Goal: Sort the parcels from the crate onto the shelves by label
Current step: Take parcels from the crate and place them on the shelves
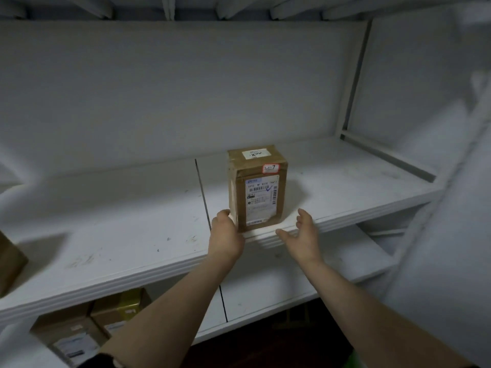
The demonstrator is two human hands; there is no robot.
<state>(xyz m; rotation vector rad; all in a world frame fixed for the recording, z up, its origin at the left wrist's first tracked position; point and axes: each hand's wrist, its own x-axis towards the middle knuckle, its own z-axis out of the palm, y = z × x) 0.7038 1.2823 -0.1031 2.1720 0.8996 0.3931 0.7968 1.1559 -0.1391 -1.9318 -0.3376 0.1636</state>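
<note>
At the far left edge, part of a brown box [10,261] is seen on the white shelf [106,235]. Below it, on the lower shelf [265,296], several cardboard boxes [77,333] are stacked close together, one of them bound with yellow tape [127,304]. Toward the middle, the left hand [225,235] is laid against the lower left side of the parcel [257,187]; its fingertips are hidden by the back of the hand, so it cannot be told whether the parcel is gripped or merely touched. The parcel is stood upright on the upper shelf, close to the front edge and just right of the seam [202,192] between two boards. A white shipping label [261,200] is borne on its front face, a small white label [256,154] on its top, and a red-bordered sticker [271,168] with handwritten figures (too blurred to be read with certainty) at the upper front edge. To the right, the right hand [303,235] is held open with fingers spread and relaxed, nothing in it, just beside the parcel but apart from it. Further right, a white upright post [350,81] is seen.
</note>
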